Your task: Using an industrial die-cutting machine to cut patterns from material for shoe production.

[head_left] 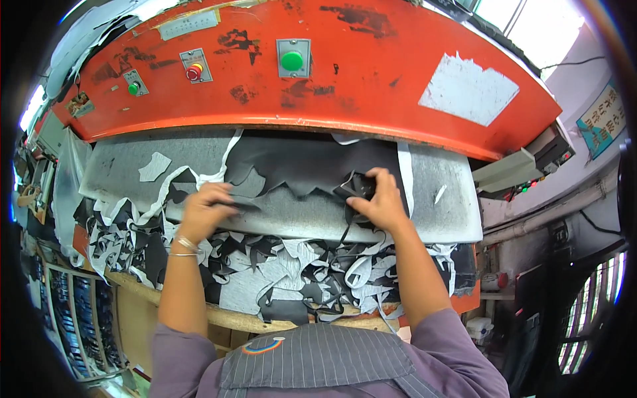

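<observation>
A sheet of black material [312,159] lies on the pale, worn cutting bed [298,212], its near edge cut into jagged points. At the sheet's right side, my right hand [383,202] grips a small dark frame that looks like a cutting die [356,187], thumb and fingers on its sides. My left hand [209,209] is over the left part of the bed, fingers curled and smeared by motion. Beside its fingertips is a thin dark edge of material; whether the hand holds it I cannot make out. A grey cut-out shape [249,184] shows just beyond that hand.
An orange press beam [371,79] with a green button [291,61] and a red knob [194,71] spans above the bed. Black and white scraps [298,272] pile along the near wooden edge [265,325]. White strips [406,176] and a loose offcut [154,167] lie on the bed.
</observation>
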Motion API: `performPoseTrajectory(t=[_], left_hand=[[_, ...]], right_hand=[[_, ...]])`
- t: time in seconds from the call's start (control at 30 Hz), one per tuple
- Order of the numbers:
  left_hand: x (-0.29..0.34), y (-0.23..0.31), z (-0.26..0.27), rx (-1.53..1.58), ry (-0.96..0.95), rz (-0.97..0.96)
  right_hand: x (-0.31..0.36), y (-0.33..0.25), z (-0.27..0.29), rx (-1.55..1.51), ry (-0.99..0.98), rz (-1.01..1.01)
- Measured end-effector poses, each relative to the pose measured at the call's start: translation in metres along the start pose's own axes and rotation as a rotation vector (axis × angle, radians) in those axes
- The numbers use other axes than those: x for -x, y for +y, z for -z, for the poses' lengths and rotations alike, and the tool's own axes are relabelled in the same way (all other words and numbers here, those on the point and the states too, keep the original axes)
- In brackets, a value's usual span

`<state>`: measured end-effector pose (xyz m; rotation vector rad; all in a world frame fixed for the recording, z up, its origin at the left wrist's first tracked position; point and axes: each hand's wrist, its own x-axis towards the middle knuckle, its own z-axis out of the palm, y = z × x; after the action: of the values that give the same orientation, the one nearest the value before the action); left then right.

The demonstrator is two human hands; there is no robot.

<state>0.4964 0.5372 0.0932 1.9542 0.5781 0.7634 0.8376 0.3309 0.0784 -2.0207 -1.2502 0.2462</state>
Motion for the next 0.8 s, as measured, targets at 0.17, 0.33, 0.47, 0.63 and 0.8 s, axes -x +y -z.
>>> performPoseTrajectory(t=[0.17,0.33,0.47,0.63,0.8], left_hand=[[0.055,-0.014,0.064,1.482,0.593,-0.485],[0.055,0.039,-0.008,0.907,0.225,0.11],[0.031,0.057,-0.102,0.718,-0.292,0.362],[-0.01,0.075,-0.19,0.047,-0.292,-0.103],[-0.055,0.086,-0.22,-0.625,-0.382,-0.233]], right_hand=[[0.013,0.055,0.011,-0.909,0.258,0.154],[0.06,0.079,0.042,-1.147,0.303,-0.06],[0.113,0.055,0.055,-1.159,0.148,-0.159],[0.16,0.007,0.065,-0.911,-0.071,-0.268],[0.178,0.005,0.058,-0.016,-0.339,0.276]])
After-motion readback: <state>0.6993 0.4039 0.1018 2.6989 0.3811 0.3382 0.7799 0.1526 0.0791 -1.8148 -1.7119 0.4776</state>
